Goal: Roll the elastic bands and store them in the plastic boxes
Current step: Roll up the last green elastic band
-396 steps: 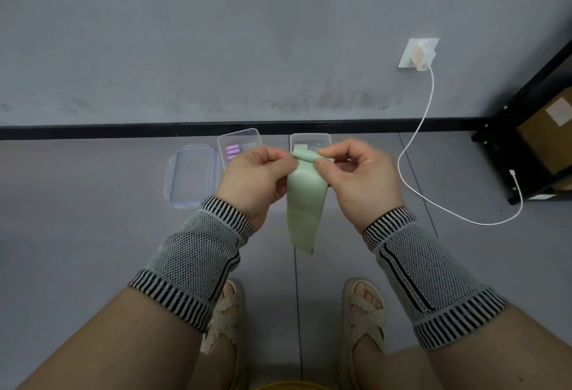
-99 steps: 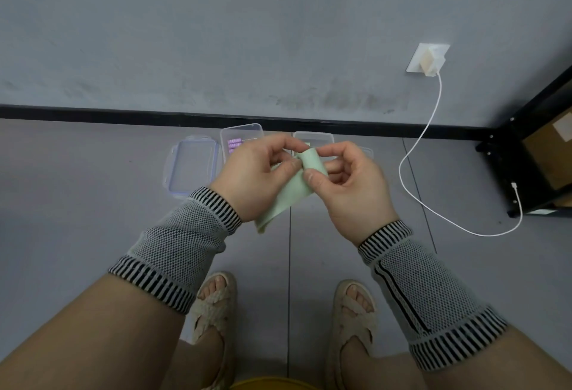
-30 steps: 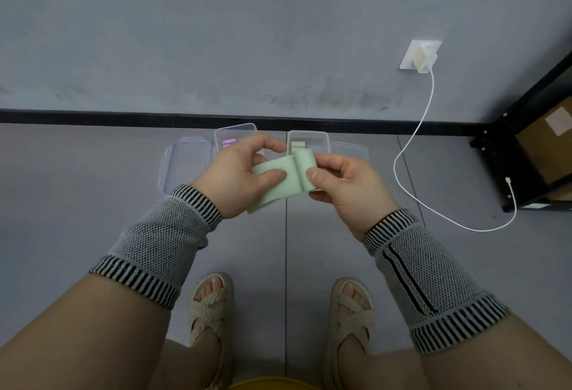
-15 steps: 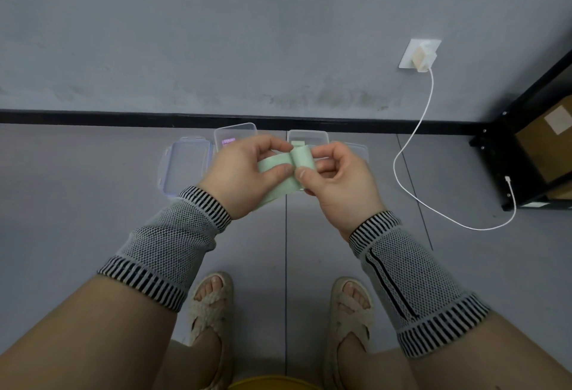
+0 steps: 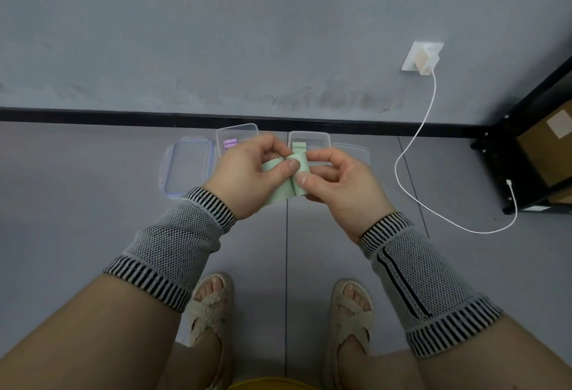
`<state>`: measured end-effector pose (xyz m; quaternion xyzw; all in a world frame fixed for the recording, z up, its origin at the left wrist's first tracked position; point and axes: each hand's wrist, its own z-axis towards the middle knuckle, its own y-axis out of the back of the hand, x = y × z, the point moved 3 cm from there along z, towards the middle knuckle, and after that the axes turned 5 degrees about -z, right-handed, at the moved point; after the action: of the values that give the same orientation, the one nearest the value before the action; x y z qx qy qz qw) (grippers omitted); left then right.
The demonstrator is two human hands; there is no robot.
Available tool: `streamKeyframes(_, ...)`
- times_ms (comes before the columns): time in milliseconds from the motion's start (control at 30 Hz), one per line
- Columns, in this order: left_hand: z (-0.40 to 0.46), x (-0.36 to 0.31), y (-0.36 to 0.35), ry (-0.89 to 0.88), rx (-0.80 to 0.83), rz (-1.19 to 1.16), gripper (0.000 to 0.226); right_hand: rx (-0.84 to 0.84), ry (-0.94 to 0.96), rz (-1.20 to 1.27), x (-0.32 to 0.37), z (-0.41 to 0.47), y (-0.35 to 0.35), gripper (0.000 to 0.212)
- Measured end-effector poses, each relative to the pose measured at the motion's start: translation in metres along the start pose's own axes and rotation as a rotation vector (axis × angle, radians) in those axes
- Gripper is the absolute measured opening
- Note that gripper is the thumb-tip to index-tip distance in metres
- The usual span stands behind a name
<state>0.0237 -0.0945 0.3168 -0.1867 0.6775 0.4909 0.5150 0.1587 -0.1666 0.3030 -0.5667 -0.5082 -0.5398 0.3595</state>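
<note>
Two hands (image 5: 297,179), no readable writing

Even soft light, faint shadows, sharp focus; wide-angle bending at edges

I find no legible text anywhere. The purple bands (image 5: 229,143) in my left plastic box (image 5: 237,132) carry pale markings, too small and blurred to read.
</note>
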Motion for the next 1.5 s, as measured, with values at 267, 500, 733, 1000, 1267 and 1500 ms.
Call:
streamKeyframes(267,0.001,0.003,0.006,0.027,-0.041,-0.048,0.014,-0.037,0.003,0.063,-0.002,0.003,0.003,0.025)
streamKeyframes(500,0.004,0.006,0.011,0.218,-0.118,-0.421,0.046,-0.078,-0.022,0.197,-0.002,0.006,0.004,0.025)
streamKeyframes(733,0.002,-0.002,0.004,0.073,-0.102,-0.362,0.036,-0.115,-0.003,0.159,-0.003,0.006,0.001,0.031)
streamKeyframes(1000,0.003,0.001,0.004,0.077,-0.153,-0.341,0.034,-0.196,0.034,0.083,0.0,0.005,-0.004,0.024)
streamKeyframes(1267,0.003,0.001,-0.003,0.102,-0.145,-0.385,0.026,-0.291,0.104,-0.174,0.004,0.001,-0.007,0.038)
streamKeyframes(1500,0.003,-0.003,-0.008,0.14,-0.141,-0.458,0.023,-0.309,0.157,-0.33,0.008,-0.002,-0.009,0.048)
